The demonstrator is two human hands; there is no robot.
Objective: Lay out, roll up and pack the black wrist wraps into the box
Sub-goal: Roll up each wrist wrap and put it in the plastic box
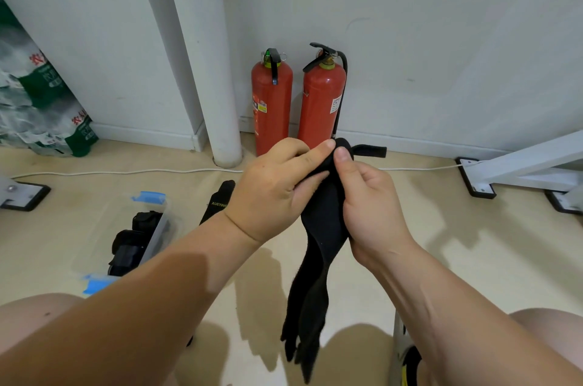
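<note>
A long black wrist wrap [315,262] hangs in the air in front of me, its tail dangling toward the floor. My left hand [271,193] and my right hand [369,206] both pinch its upper end between thumb and fingers, and a short strap sticks out to the right above them. A second black wrap [217,201] with yellow lettering lies on the floor, partly hidden by my left forearm. A clear plastic box [157,228] with blue latches sits on the floor at left, holding several rolled black wraps [132,243].
Two red fire extinguishers [296,102] stand against the white wall, beside a white pipe [217,70]. A white cable [126,172] runs along the floor. White frame legs with black feet [476,177] stand at right. Wrapped packs of bottles [38,95] lean at the far left.
</note>
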